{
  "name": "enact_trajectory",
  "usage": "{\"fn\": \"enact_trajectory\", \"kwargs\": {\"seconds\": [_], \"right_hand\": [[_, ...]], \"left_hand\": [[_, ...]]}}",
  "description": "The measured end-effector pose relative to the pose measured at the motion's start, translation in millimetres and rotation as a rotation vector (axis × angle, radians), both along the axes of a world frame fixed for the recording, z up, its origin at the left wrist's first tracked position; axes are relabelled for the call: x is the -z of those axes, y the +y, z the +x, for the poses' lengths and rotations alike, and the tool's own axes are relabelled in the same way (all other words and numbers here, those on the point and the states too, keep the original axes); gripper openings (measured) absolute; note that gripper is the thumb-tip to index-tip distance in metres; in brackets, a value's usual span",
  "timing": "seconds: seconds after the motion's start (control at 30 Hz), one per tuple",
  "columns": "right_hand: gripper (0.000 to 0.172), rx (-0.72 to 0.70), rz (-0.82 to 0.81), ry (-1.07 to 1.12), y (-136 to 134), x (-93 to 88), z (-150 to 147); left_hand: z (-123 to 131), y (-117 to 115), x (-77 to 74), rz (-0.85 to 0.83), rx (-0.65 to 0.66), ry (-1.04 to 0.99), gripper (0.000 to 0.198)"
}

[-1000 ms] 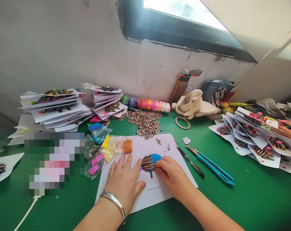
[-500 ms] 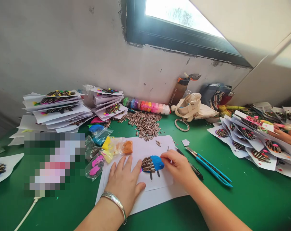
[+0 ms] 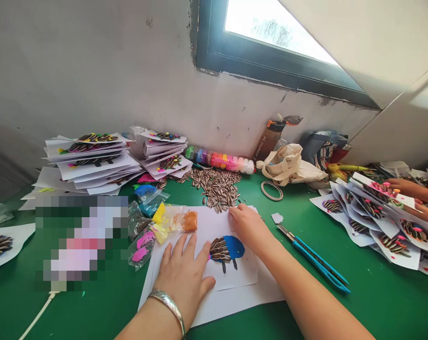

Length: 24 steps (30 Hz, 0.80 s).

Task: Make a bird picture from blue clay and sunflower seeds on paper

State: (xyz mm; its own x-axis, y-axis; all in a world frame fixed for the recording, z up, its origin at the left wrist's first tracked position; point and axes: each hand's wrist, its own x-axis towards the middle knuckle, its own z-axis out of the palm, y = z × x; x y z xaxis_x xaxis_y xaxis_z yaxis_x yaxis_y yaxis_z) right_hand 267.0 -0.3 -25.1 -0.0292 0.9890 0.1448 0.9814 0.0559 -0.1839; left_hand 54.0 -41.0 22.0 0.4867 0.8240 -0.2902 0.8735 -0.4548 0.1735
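A bird-like picture has a blue clay body point(image 3: 234, 247) partly covered with striped sunflower seeds point(image 3: 219, 249), on a small white sheet point(image 3: 240, 278). Two dark legs are drawn beneath it. My left hand point(image 3: 183, 269) lies flat with fingers spread, pressing the sheet just left of the picture; a bit of pink shows by its fingertips. Beyond the picture, my right hand point(image 3: 249, 229) has its fingers drawn together at the paper's far edge, close to the loose seed pile point(image 3: 217, 186). Its fingertips are hidden, so anything pinched there cannot be made out.
Clay packets, yellow point(image 3: 159, 222), brown point(image 3: 190, 221) and pink point(image 3: 143, 245), lie left of the paper. A blue utility knife point(image 3: 316, 259) rests to the right. Finished picture stacks point(image 3: 93, 165) stand at back left. A co-worker's hands point(image 3: 415, 193) are by the right-hand stack.
My right hand has left the blue clay and moved away from me to the seed pile. My left hand stays flat on the sheet. The view has shifted slightly.
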Motion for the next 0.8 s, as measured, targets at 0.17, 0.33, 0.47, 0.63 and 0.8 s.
{"fn": "enact_trajectory", "kwargs": {"seconds": [0.17,0.33,0.47,0.63,0.8], "right_hand": [[0.020,-0.010,-0.004,0.049,-3,1.8,0],[0.019,0.001,-0.014,0.154,-4,-5.5,1],[0.013,0.028,-0.008,0.232,-2,-8.3,2],[0.008,0.060,0.039,0.317,-5,-9.1,7],[0.016,0.121,0.078,0.441,-24,-20.0,12]], "left_hand": [[0,0,0.3,-0.005,-0.007,0.003,0.058],[-1,1,0.4,0.002,0.003,-0.014,0.059],[-2,1,2.0,0.009,0.013,-0.020,0.059],[-2,0,2.1,0.007,0.010,-0.025,0.059],[-1,0,1.3,0.002,0.000,-0.023,0.060]]}}
